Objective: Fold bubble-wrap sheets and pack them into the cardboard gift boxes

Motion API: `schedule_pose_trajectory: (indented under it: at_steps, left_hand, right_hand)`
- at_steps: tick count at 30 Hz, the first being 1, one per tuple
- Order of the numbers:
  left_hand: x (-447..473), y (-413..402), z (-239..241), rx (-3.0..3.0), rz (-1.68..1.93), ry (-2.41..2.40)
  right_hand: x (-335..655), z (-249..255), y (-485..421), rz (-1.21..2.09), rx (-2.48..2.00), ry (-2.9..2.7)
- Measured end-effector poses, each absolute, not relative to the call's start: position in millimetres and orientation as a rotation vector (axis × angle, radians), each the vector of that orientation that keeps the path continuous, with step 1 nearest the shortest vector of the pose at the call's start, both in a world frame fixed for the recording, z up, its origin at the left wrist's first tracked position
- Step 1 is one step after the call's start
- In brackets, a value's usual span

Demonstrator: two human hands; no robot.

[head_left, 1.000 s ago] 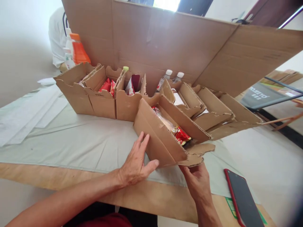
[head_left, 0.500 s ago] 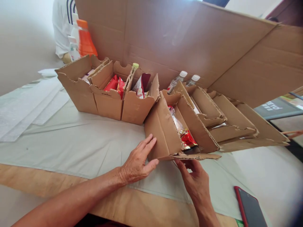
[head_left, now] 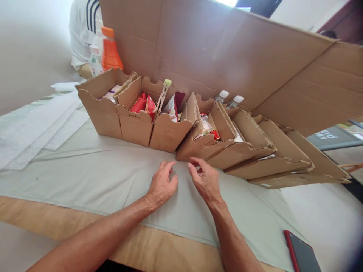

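My left hand [head_left: 162, 184] and my right hand [head_left: 204, 180] hover side by side over the grey cloth [head_left: 93, 173], fingers loosely curled and holding nothing. Just beyond their fingertips stands a small cardboard box [head_left: 202, 145] with red snack packets [head_left: 210, 133] inside. It is one of a row of open cardboard boxes. The boxes to its left hold red packets [head_left: 144, 104] and a white pouch [head_left: 172, 107]. The boxes to its right [head_left: 272, 158] lean over, flattened against one another.
A large cardboard sheet [head_left: 227, 56] stands behind the row. An orange bottle [head_left: 110, 51] and a person in white sit at the back left. Two capped bottles [head_left: 229, 97] stand behind the boxes. A red phone [head_left: 302, 251] lies at the right. White sheets [head_left: 31, 128] lie left.
The box with red packets, tipped up between my hands before, now stands on the cloth in the row. Both hands have let go and drawn back in front of it.
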State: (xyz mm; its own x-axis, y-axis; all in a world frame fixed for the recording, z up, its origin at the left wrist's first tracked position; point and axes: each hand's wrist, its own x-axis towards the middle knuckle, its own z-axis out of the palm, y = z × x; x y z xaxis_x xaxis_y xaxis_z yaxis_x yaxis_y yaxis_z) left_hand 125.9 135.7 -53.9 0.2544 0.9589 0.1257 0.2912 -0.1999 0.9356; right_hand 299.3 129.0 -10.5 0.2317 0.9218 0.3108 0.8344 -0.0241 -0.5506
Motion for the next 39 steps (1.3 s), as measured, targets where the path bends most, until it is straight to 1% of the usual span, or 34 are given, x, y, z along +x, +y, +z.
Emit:
schedule_pose_trajectory:
  at_steps: [6,9,13,16,18,21,24,27,31,35,37,39]
  left_hand:
    - [129,128,-51,1.699,0.907,1.121]
    - [129,129,-48,1.692,0.888,1.126]
    - [128,130,-47,1.675,0.862,1.131]
    - [129,133,-48,1.665,0.841,1.128]
    - [131,135,-47,1.658,0.835,1.123]
    - [128,136,-38,1.638,0.843,1.126]
    - [108,125,-18,1.616,0.887,1.14]
    - [70,101,-5,1.56,1.057,1.165]
    - [15,72,-9,1.483,1.315,1.309]
    - [-13,61,-18,1.424,1.319,1.428]
    - [-15,59,-19,1.402,1.291,1.429]
    - [-14,58,-18,1.379,1.246,1.403]
  right_hand:
    - [304,-12,133,0.232,-1.787,-1.692]
    - [300,-2,133,0.24,-1.755,-1.721]
    - [271,37,139,0.211,-1.63,-1.674]
    - [240,72,162,0.203,-1.562,-1.704]
    - [223,89,184,0.166,-1.703,-1.833]
    - [209,99,213,0.048,-1.963,-1.966]
    - [204,100,214,-0.04,-2.009,-1.966]
    - [206,96,179,-0.063,-1.992,-1.971]
    - [217,89,89,0.054,-1.804,-2.004]
    - [253,88,-1,0.156,-1.599,-1.98]
    - [282,85,-36,0.104,-1.622,-1.894]
    - [311,78,-65,0.024,-1.687,-1.689]
